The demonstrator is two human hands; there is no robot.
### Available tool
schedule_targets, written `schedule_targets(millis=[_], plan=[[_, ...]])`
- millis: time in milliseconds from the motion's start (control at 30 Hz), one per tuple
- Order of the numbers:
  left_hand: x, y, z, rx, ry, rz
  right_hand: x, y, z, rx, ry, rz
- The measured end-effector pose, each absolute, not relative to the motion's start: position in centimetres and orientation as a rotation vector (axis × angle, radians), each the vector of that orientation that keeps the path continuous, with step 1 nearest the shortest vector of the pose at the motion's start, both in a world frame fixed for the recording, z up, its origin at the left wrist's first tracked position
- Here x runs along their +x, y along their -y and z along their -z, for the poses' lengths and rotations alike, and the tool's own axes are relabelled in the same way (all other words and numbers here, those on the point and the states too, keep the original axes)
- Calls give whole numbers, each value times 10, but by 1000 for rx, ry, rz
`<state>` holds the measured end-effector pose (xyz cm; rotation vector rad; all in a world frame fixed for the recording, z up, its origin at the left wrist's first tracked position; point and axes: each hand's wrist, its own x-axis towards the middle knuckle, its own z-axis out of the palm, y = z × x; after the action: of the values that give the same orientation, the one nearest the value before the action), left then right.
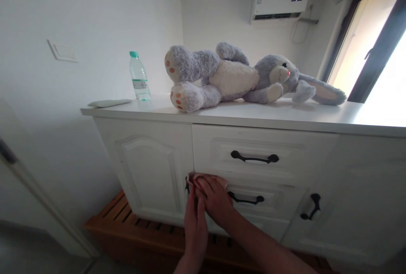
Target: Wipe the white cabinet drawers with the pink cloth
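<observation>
In the head view, both my hands meet at a pinkish cloth (pixel 221 179) in front of the white cabinet (pixel 142 119). My right hand (pixel 216 198) is closed over the cloth, its fingers bunching the fabric. Just left of it, my left hand (pixel 195 212) points upward, with its fingertips closed on the cloth's near edge. Partly hidden behind the hands is the black handle (pixel 187 185) of the left door. A lower drawer handle (pixel 246 198) sits close to the right of my right hand.
On the cabinet top lie a grey plush rabbit (pixel 234 77) and a flat pale object (pixel 109 103), beside an upright plastic bottle (pixel 139 77). An upper drawer handle (pixel 254 157) and right door handle (pixel 311 207) stick out. A slatted wooden bench (pixel 111 219) stands below.
</observation>
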<state>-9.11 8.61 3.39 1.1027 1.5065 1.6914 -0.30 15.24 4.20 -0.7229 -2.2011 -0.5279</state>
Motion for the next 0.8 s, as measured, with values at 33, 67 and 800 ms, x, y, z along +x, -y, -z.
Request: schedule_targets(millis=[33,67,800], plan=[[-88,-85,-39,1110,-1496,-1695,2,-151,-47,-752,2202,580],[-84,-83,-40,1119,-1489,-1681,8,-148,-49,-781,2214,641],[73,-65,-32,1629,-946,-1065,225,-97,-37,-1499,2172,771]])
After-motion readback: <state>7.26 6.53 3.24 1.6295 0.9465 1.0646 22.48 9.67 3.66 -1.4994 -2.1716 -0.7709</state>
